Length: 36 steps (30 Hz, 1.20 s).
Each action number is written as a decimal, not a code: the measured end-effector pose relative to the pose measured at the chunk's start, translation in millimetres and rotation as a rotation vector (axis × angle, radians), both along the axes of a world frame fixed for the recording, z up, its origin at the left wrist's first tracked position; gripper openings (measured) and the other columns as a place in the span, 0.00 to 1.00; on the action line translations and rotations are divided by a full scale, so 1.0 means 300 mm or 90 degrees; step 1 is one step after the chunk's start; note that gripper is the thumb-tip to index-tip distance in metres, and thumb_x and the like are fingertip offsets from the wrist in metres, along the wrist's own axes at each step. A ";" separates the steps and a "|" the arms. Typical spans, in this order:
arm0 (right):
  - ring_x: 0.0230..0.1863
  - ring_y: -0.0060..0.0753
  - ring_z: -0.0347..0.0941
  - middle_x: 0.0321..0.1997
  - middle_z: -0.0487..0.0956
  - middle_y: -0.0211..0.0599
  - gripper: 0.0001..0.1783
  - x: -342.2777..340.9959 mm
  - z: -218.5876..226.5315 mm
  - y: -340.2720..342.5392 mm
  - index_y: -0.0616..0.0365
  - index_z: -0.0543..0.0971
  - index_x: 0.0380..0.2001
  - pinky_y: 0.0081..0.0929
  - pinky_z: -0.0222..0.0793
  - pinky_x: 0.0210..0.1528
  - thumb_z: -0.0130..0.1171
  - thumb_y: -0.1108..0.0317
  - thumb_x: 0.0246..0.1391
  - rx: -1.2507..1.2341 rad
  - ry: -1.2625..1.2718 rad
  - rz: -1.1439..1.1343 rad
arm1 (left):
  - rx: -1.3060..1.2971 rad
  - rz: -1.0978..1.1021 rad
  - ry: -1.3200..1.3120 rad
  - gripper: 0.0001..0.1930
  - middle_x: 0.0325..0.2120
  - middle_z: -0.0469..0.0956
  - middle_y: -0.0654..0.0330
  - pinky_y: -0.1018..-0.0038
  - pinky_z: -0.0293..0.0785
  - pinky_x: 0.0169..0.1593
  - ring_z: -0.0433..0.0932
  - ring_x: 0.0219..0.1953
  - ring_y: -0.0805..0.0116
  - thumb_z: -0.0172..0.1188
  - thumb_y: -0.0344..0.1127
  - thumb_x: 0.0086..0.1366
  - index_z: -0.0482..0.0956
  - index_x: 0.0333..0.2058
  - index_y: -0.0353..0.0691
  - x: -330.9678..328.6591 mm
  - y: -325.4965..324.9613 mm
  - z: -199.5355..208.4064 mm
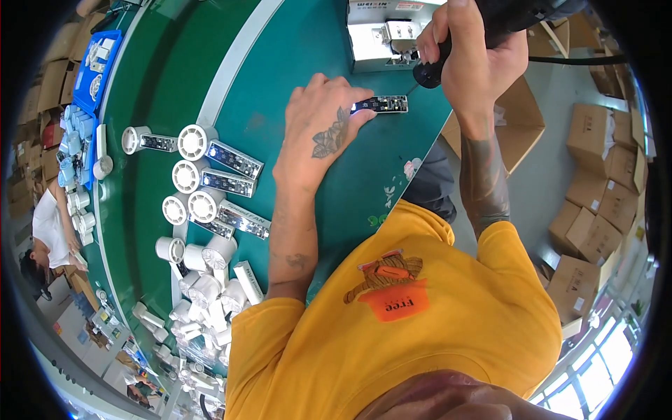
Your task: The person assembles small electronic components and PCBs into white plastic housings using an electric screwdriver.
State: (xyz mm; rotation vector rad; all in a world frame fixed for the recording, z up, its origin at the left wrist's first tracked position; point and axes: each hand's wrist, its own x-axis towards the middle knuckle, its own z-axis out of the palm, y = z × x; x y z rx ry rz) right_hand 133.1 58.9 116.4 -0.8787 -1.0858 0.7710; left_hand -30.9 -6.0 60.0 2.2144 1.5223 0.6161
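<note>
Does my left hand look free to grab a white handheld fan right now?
Probably not: the left hand is pinching a black circuit board, though nothing seems to block its way to the white handheld fans.

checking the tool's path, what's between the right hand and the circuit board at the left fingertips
In the head view, the black tool nose and thin bit lie between the right hand and the circuit board; contact is unclear.

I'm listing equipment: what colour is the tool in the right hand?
The tool in the right hand is black, best seen in the head view.
</note>
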 end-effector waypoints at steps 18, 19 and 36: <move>0.13 0.20 0.65 0.18 0.70 0.29 0.16 0.038 -0.016 -0.050 0.66 0.68 0.52 0.21 0.62 0.16 0.58 0.68 0.70 0.038 0.047 0.052 | 0.038 -0.001 -0.040 0.12 0.31 0.79 0.66 0.64 0.67 0.43 0.75 0.40 0.61 0.73 0.42 0.56 0.88 0.40 0.50 -0.001 0.000 -0.008; 0.13 0.21 0.65 0.19 0.69 0.29 0.16 0.039 -0.016 -0.049 0.66 0.68 0.52 0.21 0.62 0.16 0.57 0.67 0.70 0.037 0.071 0.064 | 0.036 0.000 -0.040 0.12 0.31 0.79 0.66 0.64 0.67 0.43 0.75 0.40 0.61 0.73 0.42 0.56 0.88 0.40 0.50 -0.003 -0.001 -0.016; 0.12 0.22 0.63 0.16 0.67 0.30 0.15 0.026 -0.136 0.043 0.66 0.68 0.50 0.22 0.62 0.15 0.56 0.66 0.70 0.257 0.290 0.213 | 0.082 -0.020 -0.092 0.11 0.30 0.78 0.65 0.64 0.66 0.42 0.75 0.39 0.61 0.73 0.40 0.56 0.87 0.39 0.49 0.009 0.002 -0.030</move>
